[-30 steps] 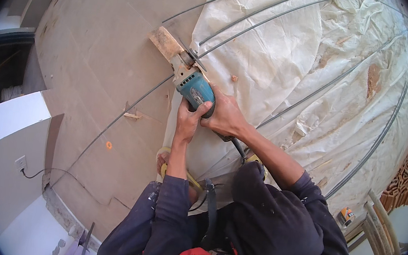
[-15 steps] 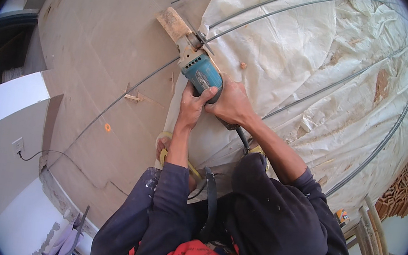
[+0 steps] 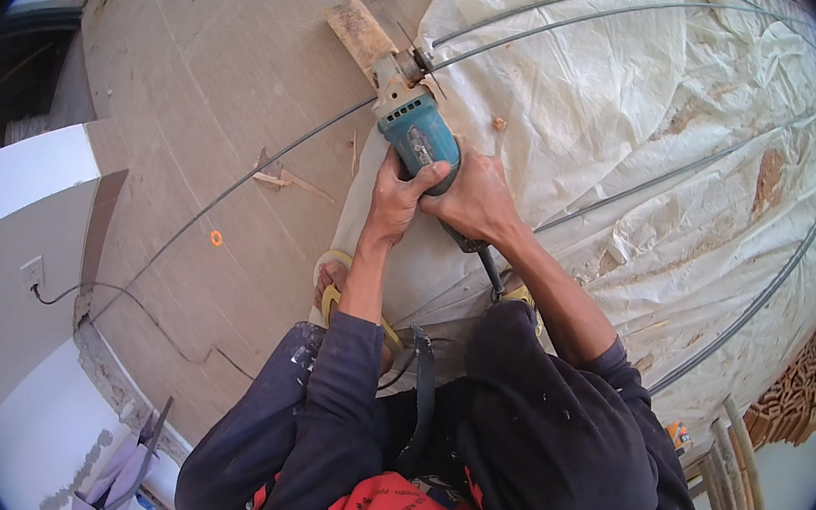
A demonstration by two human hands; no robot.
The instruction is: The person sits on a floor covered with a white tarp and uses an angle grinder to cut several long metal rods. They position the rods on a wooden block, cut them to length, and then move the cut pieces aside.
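A teal angle grinder (image 3: pixel 419 137) points away from me, its thin disc (image 3: pixel 435 79) at the steel rod (image 3: pixel 290 146) that runs under the tool's head. Whether the disc touches the rod, I cannot tell. My left hand (image 3: pixel 397 196) wraps the left side of the grinder body, thumb across its top. Around the right side closes my right hand (image 3: pixel 478 199), its fingers mostly hidden beneath. Beyond the grinder head lies a worn wooden block (image 3: pixel 362 36) on the floor. A black power cord (image 3: pixel 491 273) leaves the rear of the grinder.
Several long steel rods (image 3: pixel 626 194) cross a crumpled whitish plastic sheet (image 3: pixel 586 104) on the right. Wood splinters (image 3: pixel 274 179) and an orange ring (image 3: pixel 217 238) lie on the tiled floor. A cord runs from a wall socket (image 3: pixel 34 270) at left. Wooden pieces (image 3: pixel 805 376) are piled far right.
The view has shifted slightly, so floor and rods sit a little differently in the picture. Both hands keep their hold on the grinder, which stays at about the same spot on the rod.
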